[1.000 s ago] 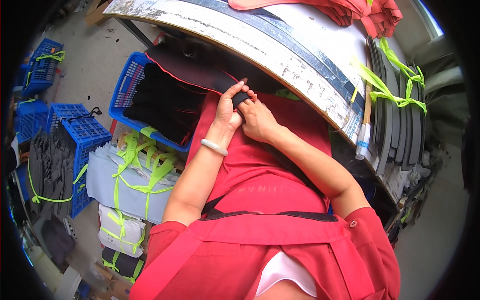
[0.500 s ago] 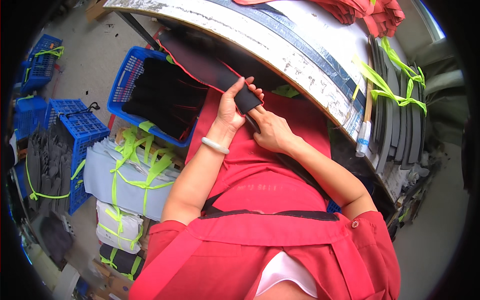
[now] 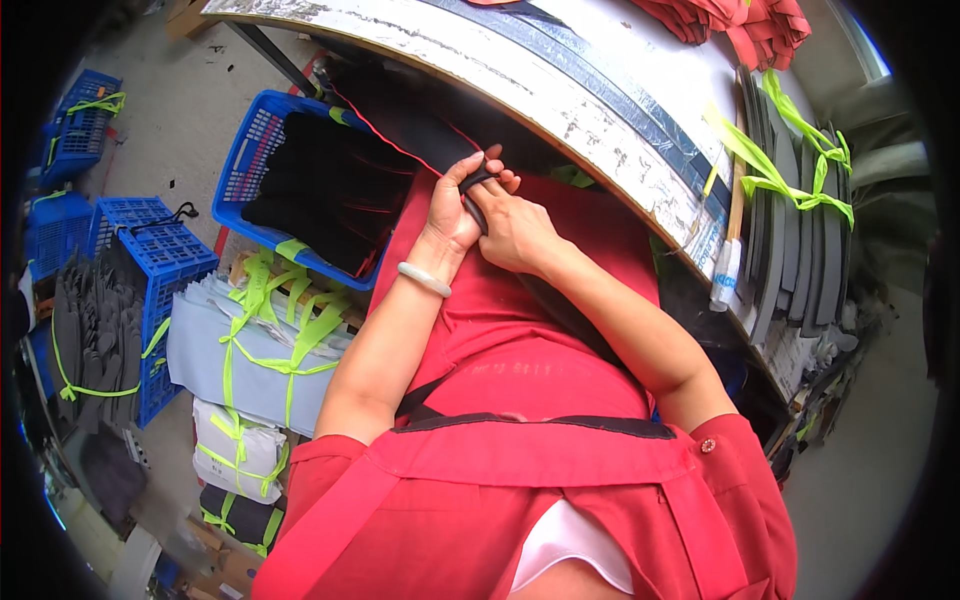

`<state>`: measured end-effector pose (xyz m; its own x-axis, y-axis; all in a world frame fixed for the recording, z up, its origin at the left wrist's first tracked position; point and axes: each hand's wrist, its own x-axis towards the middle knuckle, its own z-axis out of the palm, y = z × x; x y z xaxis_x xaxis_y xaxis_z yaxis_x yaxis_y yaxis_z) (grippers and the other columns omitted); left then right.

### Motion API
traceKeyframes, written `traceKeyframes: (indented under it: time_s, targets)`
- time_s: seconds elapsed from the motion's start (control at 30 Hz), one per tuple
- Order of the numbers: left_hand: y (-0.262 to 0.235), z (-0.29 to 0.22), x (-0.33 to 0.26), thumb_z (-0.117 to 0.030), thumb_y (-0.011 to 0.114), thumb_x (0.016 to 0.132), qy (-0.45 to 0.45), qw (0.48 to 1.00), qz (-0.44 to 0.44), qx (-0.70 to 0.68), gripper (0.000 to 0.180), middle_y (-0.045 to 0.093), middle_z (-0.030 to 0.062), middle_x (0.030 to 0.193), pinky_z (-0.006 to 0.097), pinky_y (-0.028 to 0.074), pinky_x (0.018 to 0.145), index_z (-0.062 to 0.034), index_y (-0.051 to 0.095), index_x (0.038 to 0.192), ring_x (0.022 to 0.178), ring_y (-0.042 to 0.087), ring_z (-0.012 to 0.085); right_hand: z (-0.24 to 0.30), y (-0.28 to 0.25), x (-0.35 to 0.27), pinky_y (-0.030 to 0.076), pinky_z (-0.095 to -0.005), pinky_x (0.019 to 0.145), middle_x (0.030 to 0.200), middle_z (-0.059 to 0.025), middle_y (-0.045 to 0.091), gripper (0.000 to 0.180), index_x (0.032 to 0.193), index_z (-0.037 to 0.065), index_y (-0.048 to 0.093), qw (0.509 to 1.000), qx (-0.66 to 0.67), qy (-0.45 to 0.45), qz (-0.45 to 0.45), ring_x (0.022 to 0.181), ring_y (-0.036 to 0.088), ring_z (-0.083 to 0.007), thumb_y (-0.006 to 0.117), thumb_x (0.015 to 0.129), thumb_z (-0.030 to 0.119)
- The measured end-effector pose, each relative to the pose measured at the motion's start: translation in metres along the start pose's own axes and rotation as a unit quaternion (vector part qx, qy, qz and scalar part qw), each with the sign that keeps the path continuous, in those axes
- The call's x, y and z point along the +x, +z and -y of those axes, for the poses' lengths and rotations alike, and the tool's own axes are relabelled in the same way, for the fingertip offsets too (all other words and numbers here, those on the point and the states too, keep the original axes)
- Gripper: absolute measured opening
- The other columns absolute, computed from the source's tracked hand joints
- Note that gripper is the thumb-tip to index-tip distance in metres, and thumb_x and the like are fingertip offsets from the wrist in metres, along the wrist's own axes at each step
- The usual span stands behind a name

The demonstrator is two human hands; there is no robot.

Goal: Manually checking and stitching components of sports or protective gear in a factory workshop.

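Note:
A long black fabric piece with red edging (image 3: pixel 410 125) stretches from my hands toward the far left, under the table edge. My left hand (image 3: pixel 458 205), with a pale bangle (image 3: pixel 425 279) on its wrist, is closed around the near end of this piece. My right hand (image 3: pixel 515 228) meets it there, fingers pressed into the folded black end between both hands. A dark, narrow, curved part shows by the right fingers; I cannot make out what it is. Just left of the piece stands a blue basket (image 3: pixel 232 178) holding a stack of black fabric pieces (image 3: pixel 310 190) with red edges.
A white worktable (image 3: pixel 590 130) with a worn edge curves above my hands. On it lie red fabric (image 3: pixel 770 35) and grey strips (image 3: pixel 800 220) tied with yellow-green bands. Tied grey-blue sheets (image 3: pixel 205 345), a white bundle (image 3: pixel 235 450) and blue crates (image 3: pixel 165 240) stand at left.
Both hands have moved slightly up and left. The near end of the black piece, flat and visible before, is now bunched and mostly covered by my fingers.

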<state>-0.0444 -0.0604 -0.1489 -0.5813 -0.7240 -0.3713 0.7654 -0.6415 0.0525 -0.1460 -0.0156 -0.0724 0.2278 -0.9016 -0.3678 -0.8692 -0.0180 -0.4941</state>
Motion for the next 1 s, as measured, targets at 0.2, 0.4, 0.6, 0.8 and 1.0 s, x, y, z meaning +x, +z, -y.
traceKeyframes:
  time_s: [0.2,0.4,0.6,0.8,1.0]
  targets:
    - [0.008,0.003,-0.008,-0.015,0.061,0.092,0.030,0.999,-0.040,0.009,0.029,0.062,0.0078,0.086,0.040,0.051,0.087,0.0012,0.053,0.115,0.084,0.062,0.0228,-0.010,0.007,-0.031,0.052,-0.0482,0.082,0.130,-0.0179,0.053,0.055,0.125,0.006,0.050,1.000,-0.009,-0.009,-0.004,0.095,0.059,-0.0424,0.056,0.071,0.003]
    - [-0.003,-0.002,0.001,-0.005,0.063,0.083,0.016,1.000,-0.021,0.003,0.029,0.061,0.0093,0.080,0.042,0.054,0.081,0.0006,0.053,0.110,0.076,0.062,0.0231,-0.005,0.003,-0.005,0.052,-0.0471,0.084,0.128,-0.0183,0.054,0.049,0.122,0.005,0.052,0.999,-0.015,-0.028,0.011,0.099,0.058,-0.0418,0.055,0.073,0.006]
    - [0.004,0.001,0.002,-0.008,0.061,0.087,0.026,0.999,0.020,-0.006,0.027,0.062,0.0112,0.085,0.040,0.053,0.087,0.0017,0.054,0.111,0.083,0.063,0.0251,-0.005,-0.001,-0.008,0.052,-0.0501,0.078,0.126,-0.0157,0.054,0.051,0.122,0.007,0.050,1.000,-0.009,-0.010,-0.014,0.095,0.062,-0.0401,0.056,0.071,0.006]
    - [0.012,0.003,-0.014,-0.022,0.062,0.093,0.008,0.999,-0.032,0.004,0.028,0.064,0.0103,0.088,0.042,0.052,0.092,0.0006,0.058,0.109,0.093,0.064,0.0278,-0.001,-0.004,-0.029,0.052,-0.0498,0.079,0.121,-0.0180,0.056,0.049,0.120,0.006,0.050,1.000,-0.005,-0.010,0.007,0.098,0.062,-0.0397,0.056,0.071,0.007]
    - [-0.003,0.001,0.005,-0.006,0.065,0.084,0.031,0.999,-0.017,-0.012,0.015,0.062,0.0091,0.080,0.041,0.054,0.083,-0.0023,0.059,0.098,0.075,0.062,0.0237,-0.005,0.003,0.014,0.054,-0.0487,0.079,0.125,-0.0161,0.057,0.046,0.118,0.006,0.055,0.993,-0.063,0.037,0.091,0.094,0.063,-0.0387,0.057,0.072,0.007]
